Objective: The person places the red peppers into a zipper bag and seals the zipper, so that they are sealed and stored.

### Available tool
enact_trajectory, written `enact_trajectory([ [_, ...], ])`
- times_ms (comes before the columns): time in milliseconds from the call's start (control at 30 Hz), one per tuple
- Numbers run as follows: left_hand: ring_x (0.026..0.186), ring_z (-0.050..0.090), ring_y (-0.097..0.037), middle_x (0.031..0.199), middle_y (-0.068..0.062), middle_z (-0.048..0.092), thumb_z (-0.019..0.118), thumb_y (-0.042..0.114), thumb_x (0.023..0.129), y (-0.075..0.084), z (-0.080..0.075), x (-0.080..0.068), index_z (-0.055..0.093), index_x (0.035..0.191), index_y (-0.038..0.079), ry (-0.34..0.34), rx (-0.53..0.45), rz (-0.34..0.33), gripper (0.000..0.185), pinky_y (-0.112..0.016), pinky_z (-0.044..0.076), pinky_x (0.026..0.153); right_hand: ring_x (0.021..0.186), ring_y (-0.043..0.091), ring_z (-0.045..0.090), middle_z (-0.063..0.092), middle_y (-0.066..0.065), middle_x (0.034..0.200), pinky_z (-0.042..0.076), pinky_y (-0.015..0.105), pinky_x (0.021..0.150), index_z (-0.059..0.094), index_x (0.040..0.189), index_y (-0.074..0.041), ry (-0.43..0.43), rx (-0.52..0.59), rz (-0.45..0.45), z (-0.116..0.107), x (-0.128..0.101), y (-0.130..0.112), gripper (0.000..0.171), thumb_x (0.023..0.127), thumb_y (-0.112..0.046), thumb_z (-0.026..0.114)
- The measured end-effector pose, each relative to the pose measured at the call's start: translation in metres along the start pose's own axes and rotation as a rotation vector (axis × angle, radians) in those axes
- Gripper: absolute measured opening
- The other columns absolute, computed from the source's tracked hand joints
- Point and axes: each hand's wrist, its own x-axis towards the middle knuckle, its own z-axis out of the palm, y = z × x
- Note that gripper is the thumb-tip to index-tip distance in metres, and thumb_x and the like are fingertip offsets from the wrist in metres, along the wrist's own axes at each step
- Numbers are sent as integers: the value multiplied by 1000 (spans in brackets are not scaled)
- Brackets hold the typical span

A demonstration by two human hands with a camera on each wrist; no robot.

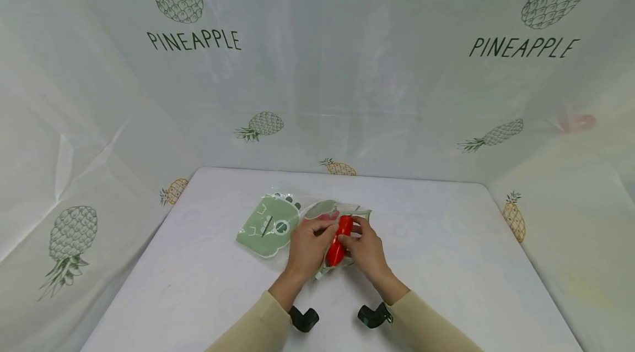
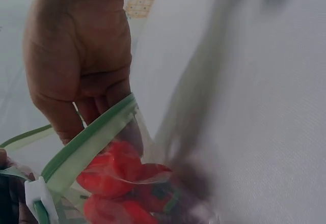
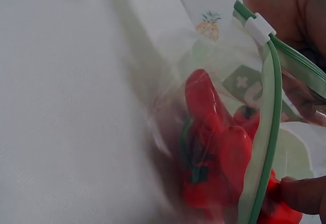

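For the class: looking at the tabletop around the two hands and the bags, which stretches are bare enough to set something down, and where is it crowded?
Bare: the table right of the right hand to its right edge, the strip left of the green bag, and the back band by the pineapple curtain. Crowded: the centre, where the left hand and right hand hold the clear bag of red peppers.

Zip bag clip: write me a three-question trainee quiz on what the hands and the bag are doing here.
1. True or false: the red chilli peppers are inside the clear zip bag.
2. Which colour is the bag's slider clip? A) white B) black C) yellow
3. In the head view, what lies on the table just left of the hands?

Key
1. True: both wrist views show the peppers behind the clear plastic, below the green zip strip.
2. A.
3. A pale green pouch with a printed cartoon face. The left hand and right hand both pinch the zip bag beside it.
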Motion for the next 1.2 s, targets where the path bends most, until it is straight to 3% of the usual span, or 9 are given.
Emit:
enact_trajectory([
  [167,109,72,-21,111,-2,80,80,21,95,1,-2,3,85,106,13,3,-20,-18,15,-30,63,85,89,29,78,68,29,127,65,36,67,51,147,2,-4,-89,-34,-1,-2,-3,60,95,-13,78],
  [333,111,73,-20,112,0,81,81,19,94,1,-2,4,86,105,13,13,-12,-14,14,-31,62,90,70,21,76,74,21,110,63,32,58,57,141,-2,18,-159,-48,0,-3,-2,59,92,-20,83],
  [400,108,74,-18,109,1,81,81,20,93,2,-3,4,86,104,14,17,15,-17,14,-29,62,89,70,22,77,75,20,107,63,33,60,59,141,-2,9,-112,-50,2,-2,0,57,92,-20,83],
  [533,102,74,-16,105,3,82,81,25,93,2,-4,3,86,104,17,23,69,-19,14,-27,60,84,80,25,79,75,23,115,65,36,68,58,144,-1,-28,-20,-55,6,-3,2,56,94,-16,80],
  [800,107,73,-19,109,0,81,81,19,94,1,-8,6,86,104,14,35,6,-22,13,-33,63,88,73,26,77,71,19,108,64,33,61,58,142,3,33,-78,-70,6,-6,5,55,95,-18,79],
  [1067,102,73,-20,109,-3,80,80,20,95,1,-9,7,85,107,13,22,-28,-37,15,-30,64,83,78,29,76,75,19,100,62,29,58,69,123,1,102,-29,-80,-5,-6,3,27,101,-14,68],
  [1200,94,73,-19,106,-4,79,79,20,96,1,-9,6,85,110,14,14,-42,-52,16,-31,65,79,81,29,76,76,23,100,64,29,64,72,117,-1,100,4,-75,-14,-4,3,22,103,-18,68],
])
